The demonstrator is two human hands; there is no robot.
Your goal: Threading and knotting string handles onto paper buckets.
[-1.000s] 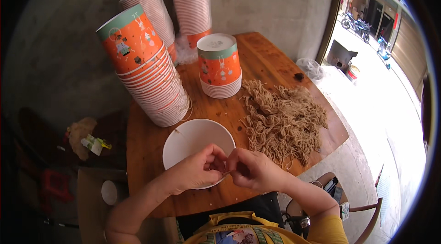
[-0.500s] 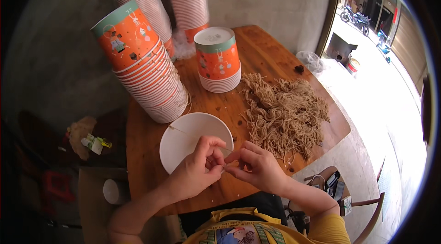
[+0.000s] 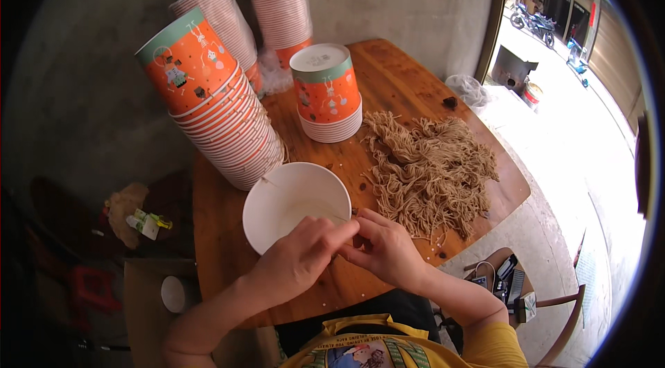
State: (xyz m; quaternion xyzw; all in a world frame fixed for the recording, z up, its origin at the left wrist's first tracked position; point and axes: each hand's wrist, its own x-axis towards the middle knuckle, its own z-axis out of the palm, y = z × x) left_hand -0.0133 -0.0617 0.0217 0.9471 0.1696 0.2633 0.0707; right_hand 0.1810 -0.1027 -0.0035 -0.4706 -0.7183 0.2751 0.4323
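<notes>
A white paper bucket (image 3: 273, 209) with its open mouth toward me sits at the near edge of the table. A short bit of tan string shows at its far rim. Over its near right rim, my left hand (image 3: 301, 250) and my right hand (image 3: 386, 249) meet, fingertips pinched together. Each is closed on a thin string (image 3: 338, 217), of which only a short stretch shows; the fingers hide the rest. Right of my hands lies a loose heap of tan strings (image 3: 436, 174).
A tall leaning stack of orange buckets (image 3: 222, 112) stands left, with strings along its side. A shorter upside-down stack (image 3: 327, 94) is behind the white bucket. Plastic-wrapped stacks (image 3: 278, 4) lean at the wall. A cardboard box (image 3: 149, 299) is lower left, a chair (image 3: 564, 299) lower right.
My left hand has turned over, its back now upward, and its fingers have moved right against my right hand's fingertips. The view has shifted slightly.
</notes>
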